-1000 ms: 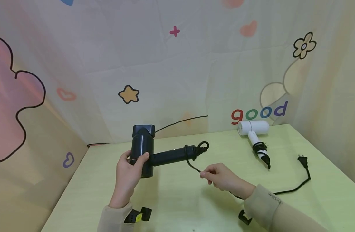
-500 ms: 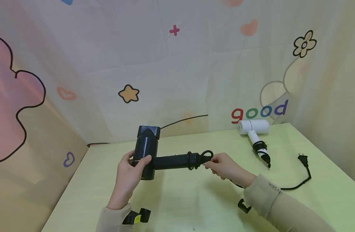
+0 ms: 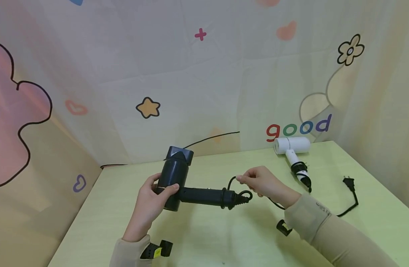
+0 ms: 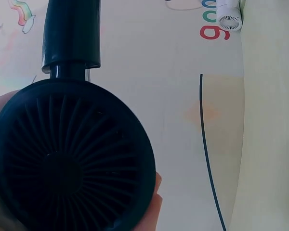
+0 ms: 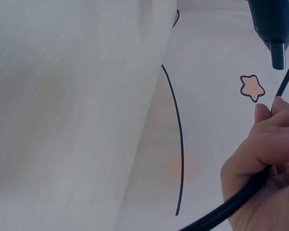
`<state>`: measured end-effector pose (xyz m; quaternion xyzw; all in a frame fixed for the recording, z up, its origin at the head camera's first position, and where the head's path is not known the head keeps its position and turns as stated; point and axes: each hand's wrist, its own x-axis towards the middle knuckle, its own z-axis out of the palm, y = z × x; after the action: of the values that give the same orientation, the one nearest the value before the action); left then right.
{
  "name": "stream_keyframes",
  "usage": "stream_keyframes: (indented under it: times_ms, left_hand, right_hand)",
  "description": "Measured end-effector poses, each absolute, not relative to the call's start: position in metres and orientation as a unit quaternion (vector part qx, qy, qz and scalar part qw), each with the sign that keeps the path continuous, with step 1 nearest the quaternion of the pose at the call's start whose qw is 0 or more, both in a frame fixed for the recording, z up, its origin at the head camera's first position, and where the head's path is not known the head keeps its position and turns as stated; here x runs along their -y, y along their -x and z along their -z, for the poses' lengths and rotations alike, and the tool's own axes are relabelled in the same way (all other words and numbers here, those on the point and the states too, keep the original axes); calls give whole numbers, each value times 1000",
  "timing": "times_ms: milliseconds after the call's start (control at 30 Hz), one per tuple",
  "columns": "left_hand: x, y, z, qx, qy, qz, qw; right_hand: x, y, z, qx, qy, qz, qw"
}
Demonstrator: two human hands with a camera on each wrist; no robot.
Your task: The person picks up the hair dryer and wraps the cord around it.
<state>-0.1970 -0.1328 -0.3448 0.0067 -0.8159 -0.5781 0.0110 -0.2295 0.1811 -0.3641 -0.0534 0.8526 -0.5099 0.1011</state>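
Observation:
My left hand (image 3: 152, 202) grips a dark hair dryer (image 3: 176, 172) around its barrel, above the table, with the nozzle tilted up and the handle (image 3: 204, 195) pointing right. In the left wrist view the dryer's ribbed round intake (image 4: 72, 159) fills the lower left. A few turns of black cord circle the handle's end, where the cord also makes a small loop. My right hand (image 3: 266, 183) pinches the cord (image 3: 230, 182) between thumb and fingers, up and right of the handle's end. In the right wrist view the cord (image 5: 231, 204) passes through the fingers.
At the back right of the pale table (image 3: 204, 237) lies a white hair dryer (image 3: 293, 145) with black cord wound on its handle. The dark dryer's two-pin plug (image 3: 349, 184) rests near the right edge. A printed curtain (image 3: 204, 81) hangs behind.
The right hand has carried the cord from below the handle, past its end, to above it. The dark dryer has shifted right and tilted, its handle end swinging lower.

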Motion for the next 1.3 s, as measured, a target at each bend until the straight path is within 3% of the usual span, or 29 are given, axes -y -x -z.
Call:
stream_keyframes:
  times_ms: [433,1300]
  left_hand:
    - [130,198,350,826,27,564,4]
    - [112,199,363,899,22,424,108]
  right_hand:
    - [-181,229,345,-851,48,516,84]
    - [-172,209,318,-863,72,499,28]
